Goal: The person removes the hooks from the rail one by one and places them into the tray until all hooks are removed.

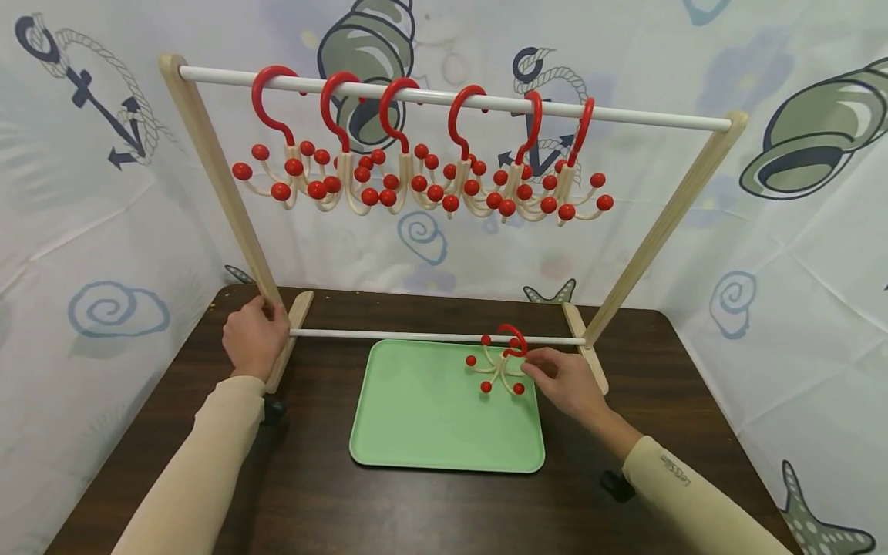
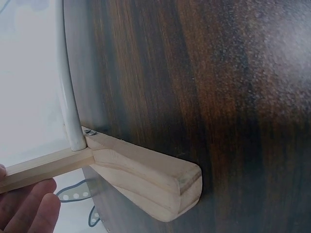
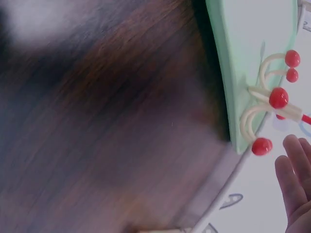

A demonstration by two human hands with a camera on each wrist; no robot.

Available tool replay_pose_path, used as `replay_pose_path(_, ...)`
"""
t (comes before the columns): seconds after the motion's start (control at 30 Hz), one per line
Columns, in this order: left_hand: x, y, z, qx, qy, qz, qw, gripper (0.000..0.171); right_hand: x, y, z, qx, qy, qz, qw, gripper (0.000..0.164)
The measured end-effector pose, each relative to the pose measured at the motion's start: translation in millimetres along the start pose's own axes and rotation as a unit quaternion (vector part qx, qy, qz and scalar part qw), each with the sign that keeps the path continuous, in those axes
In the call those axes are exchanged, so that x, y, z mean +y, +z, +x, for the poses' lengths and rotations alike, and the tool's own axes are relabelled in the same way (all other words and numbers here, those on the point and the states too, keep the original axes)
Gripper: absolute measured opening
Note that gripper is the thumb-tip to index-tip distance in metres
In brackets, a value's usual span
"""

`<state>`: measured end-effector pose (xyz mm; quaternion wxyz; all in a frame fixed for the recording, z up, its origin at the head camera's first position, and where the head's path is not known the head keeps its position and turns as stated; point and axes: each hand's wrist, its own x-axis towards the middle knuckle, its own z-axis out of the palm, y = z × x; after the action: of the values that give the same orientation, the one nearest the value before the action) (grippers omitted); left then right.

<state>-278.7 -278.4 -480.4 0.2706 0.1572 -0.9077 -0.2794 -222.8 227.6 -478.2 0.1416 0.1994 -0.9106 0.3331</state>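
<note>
My left hand (image 1: 255, 336) grips the lower part of the left wooden post (image 1: 223, 181) of a rack. In the left wrist view its fingertips (image 2: 46, 213) curl round the post just above the wooden foot (image 2: 146, 177). On the right, my right hand (image 1: 567, 384) pinches a multi-arm hanger (image 1: 502, 365) by the bend of its red hook. This hanger has cream curved arms tipped with red balls and is upright over the back right corner of the green tray (image 1: 444, 416). The right wrist view shows the fingers (image 3: 291, 189) beside the hook, which runs out of frame.
Several like hangers (image 1: 405, 154) hang by red hooks from the white top bar (image 1: 645, 117). A lower white bar (image 1: 361, 334) passes just behind the tray. The right post (image 1: 666, 223) leans outward in view. Everything stands on a dark wood table (image 1: 333, 501) before a printed cloth.
</note>
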Motion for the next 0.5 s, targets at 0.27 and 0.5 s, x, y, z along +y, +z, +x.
replay_pose_path(0.27, -2.9, -0.1, -0.8, 0.004, 0.015, -0.005, 0.9999, 0.030, -10, -45, 11, 0.087, -0.099, -0.002, 0.991, 0.018)
replay_pose_path(0.5, -5.4, -0.8, 1.3, -0.002, 0.021, 0.001, 0.9998, 0.030, -67, -114, 53, 0.225, -0.202, 0.037, 0.952, 0.018)
